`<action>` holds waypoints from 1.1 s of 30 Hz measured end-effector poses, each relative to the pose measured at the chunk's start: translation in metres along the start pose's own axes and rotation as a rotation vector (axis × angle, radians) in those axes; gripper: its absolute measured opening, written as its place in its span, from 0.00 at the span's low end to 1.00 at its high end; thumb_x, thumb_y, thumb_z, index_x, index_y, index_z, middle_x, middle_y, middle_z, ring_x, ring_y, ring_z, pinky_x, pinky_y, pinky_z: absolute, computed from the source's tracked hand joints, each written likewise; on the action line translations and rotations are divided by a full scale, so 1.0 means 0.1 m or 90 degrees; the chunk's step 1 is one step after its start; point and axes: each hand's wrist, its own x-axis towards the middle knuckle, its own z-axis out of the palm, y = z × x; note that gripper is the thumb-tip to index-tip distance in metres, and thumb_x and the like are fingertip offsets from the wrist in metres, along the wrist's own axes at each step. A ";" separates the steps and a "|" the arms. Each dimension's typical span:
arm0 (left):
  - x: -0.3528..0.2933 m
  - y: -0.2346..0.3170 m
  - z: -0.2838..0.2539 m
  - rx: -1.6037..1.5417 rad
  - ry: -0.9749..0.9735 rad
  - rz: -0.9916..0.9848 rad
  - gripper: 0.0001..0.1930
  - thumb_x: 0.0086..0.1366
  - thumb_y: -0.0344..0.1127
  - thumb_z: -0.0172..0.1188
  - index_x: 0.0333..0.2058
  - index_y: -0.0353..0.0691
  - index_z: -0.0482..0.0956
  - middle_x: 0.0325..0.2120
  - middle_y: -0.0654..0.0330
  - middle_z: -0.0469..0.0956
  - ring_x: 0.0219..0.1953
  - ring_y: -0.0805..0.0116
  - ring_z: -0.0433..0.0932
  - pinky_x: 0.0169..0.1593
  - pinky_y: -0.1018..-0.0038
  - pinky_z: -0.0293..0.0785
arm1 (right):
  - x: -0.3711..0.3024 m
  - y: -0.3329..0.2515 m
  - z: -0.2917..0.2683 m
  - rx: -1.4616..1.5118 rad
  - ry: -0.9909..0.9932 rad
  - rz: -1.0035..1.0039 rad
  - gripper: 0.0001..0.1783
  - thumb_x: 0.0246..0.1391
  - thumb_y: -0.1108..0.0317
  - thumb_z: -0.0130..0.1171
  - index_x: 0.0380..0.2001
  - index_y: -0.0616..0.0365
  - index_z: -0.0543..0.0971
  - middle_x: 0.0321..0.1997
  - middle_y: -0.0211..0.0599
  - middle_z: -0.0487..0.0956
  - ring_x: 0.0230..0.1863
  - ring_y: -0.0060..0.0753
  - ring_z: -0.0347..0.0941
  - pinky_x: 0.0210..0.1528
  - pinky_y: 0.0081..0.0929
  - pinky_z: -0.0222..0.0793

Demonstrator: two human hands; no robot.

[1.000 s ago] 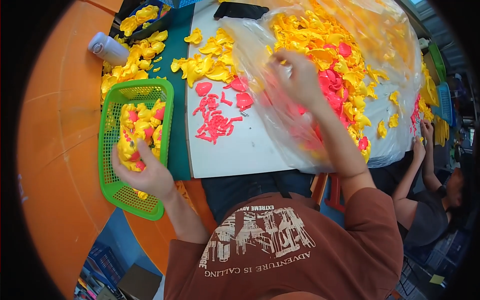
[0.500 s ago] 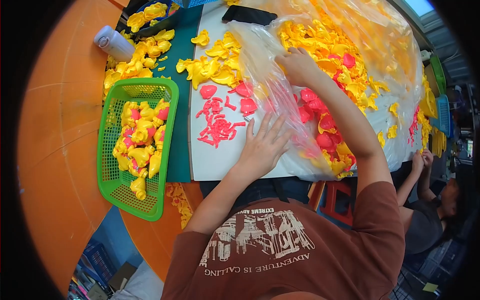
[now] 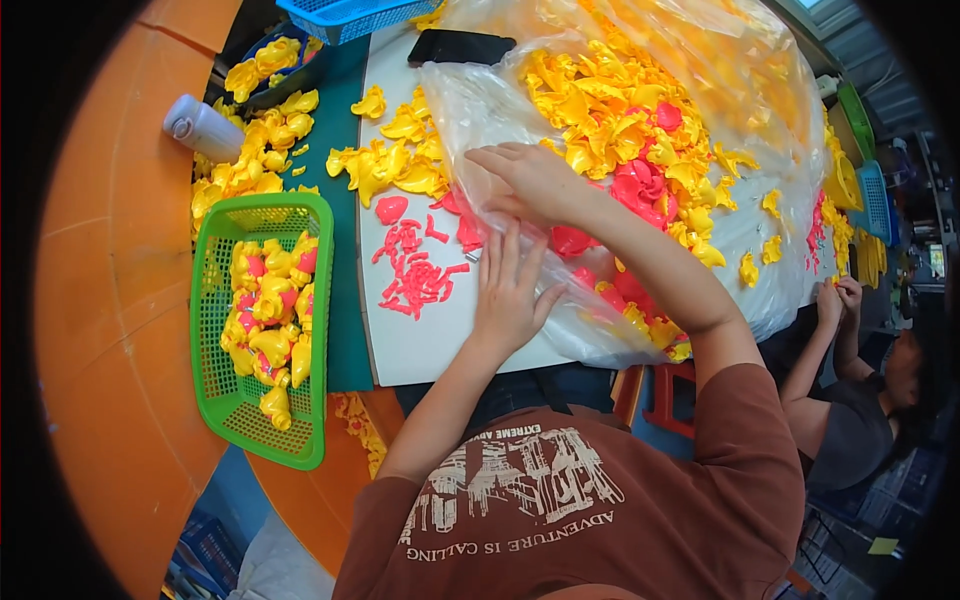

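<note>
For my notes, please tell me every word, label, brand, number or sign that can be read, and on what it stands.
Brown T-shirt: white letters around a printed design; wording not copied here.
Pale lidded bottle: any marking is too small to read.
Small yellow square, lower right: too small to read.

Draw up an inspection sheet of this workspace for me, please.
Surface: white board, with a dark green mat showing along its left.
Job's things: yellow parts and pink parts, heaped on plastic sheeting and scattered on the board; green basket holding yellow-and-pink pieces.
Clutter: pale bottle beside yellow parts; flat black object toward the far end.
Left hand: open, palm down at the plastic sheeting.
Right hand: fingers bent over the plastic sheeting; grip unclear.
Cables: nothing seen near the hands.
Surroundings: another person's hands at right; blue basket at far edge.
</note>
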 end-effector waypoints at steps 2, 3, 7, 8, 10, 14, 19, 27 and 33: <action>-0.01 -0.01 0.03 0.026 -0.014 -0.004 0.32 0.53 0.44 0.64 0.53 0.34 0.66 0.59 0.37 0.54 0.60 0.33 0.54 0.60 0.48 0.51 | -0.14 0.06 0.17 0.000 0.057 0.007 0.34 0.43 0.59 0.62 0.55 0.53 0.66 0.50 0.40 0.74 0.53 0.42 0.69 0.58 0.41 0.58; -0.01 0.00 0.03 0.002 -0.008 -0.010 0.32 0.53 0.43 0.64 0.53 0.32 0.66 0.59 0.37 0.55 0.59 0.34 0.55 0.61 0.49 0.52 | -0.22 0.06 0.20 -0.053 0.067 0.012 0.30 0.44 0.60 0.62 0.52 0.54 0.68 0.50 0.39 0.74 0.53 0.41 0.69 0.58 0.42 0.58; 0.02 0.00 0.00 -0.020 0.000 0.005 0.31 0.53 0.40 0.64 0.51 0.28 0.65 0.58 0.36 0.55 0.59 0.35 0.56 0.62 0.52 0.53 | -0.48 0.33 -0.01 -0.410 -0.011 -0.005 0.20 0.47 0.66 0.59 0.46 0.54 0.73 0.51 0.38 0.74 0.55 0.40 0.68 0.60 0.44 0.57; 0.02 -0.01 -0.01 -0.022 0.000 0.008 0.31 0.53 0.40 0.64 0.51 0.28 0.65 0.58 0.36 0.55 0.59 0.35 0.56 0.62 0.52 0.53 | -0.56 0.35 -0.07 -0.412 -0.011 -0.003 0.20 0.47 0.66 0.59 0.46 0.54 0.73 0.51 0.38 0.74 0.55 0.40 0.68 0.60 0.44 0.57; 0.01 -0.01 0.01 -0.057 0.026 0.011 0.30 0.53 0.37 0.64 0.52 0.29 0.65 0.58 0.35 0.55 0.59 0.36 0.57 0.61 0.54 0.55 | -0.71 0.32 -0.20 -0.246 0.144 0.000 0.15 0.47 0.67 0.59 0.41 0.55 0.76 0.50 0.37 0.74 0.55 0.39 0.68 0.60 0.43 0.58; 0.04 0.00 0.00 -0.108 0.095 0.034 0.29 0.54 0.35 0.64 0.52 0.31 0.65 0.58 0.34 0.55 0.59 0.36 0.58 0.60 0.55 0.57 | -1.03 0.06 -0.49 -0.172 0.185 0.051 0.14 0.45 0.69 0.61 0.38 0.56 0.77 0.47 0.38 0.76 0.53 0.41 0.69 0.57 0.42 0.60; -0.08 -0.06 -0.05 -0.128 0.184 0.040 0.28 0.54 0.34 0.63 0.52 0.32 0.65 0.58 0.35 0.55 0.60 0.39 0.59 0.59 0.57 0.59 | -1.71 -0.32 -0.57 -0.106 0.274 0.150 0.22 0.43 0.65 0.65 0.44 0.58 0.75 0.50 0.43 0.75 0.54 0.46 0.68 0.58 0.42 0.59; -0.09 0.04 -0.05 -0.084 0.133 0.150 0.37 0.46 0.45 0.70 0.55 0.45 0.65 0.61 0.42 0.54 0.64 0.41 0.51 0.60 0.50 0.52 | -2.88 -0.70 -0.28 -0.175 0.361 0.381 0.42 0.46 0.45 0.61 0.58 0.60 0.63 0.64 0.57 0.57 0.65 0.56 0.54 0.63 0.43 0.48; -0.13 0.09 0.00 -0.028 0.034 0.247 0.41 0.46 0.55 0.67 0.58 0.50 0.63 0.64 0.50 0.51 0.66 0.47 0.46 0.62 0.47 0.45 | -3.37 -0.33 0.40 -0.121 0.588 0.498 0.42 0.51 0.46 0.57 0.60 0.63 0.58 0.66 0.60 0.52 0.67 0.59 0.48 0.66 0.42 0.42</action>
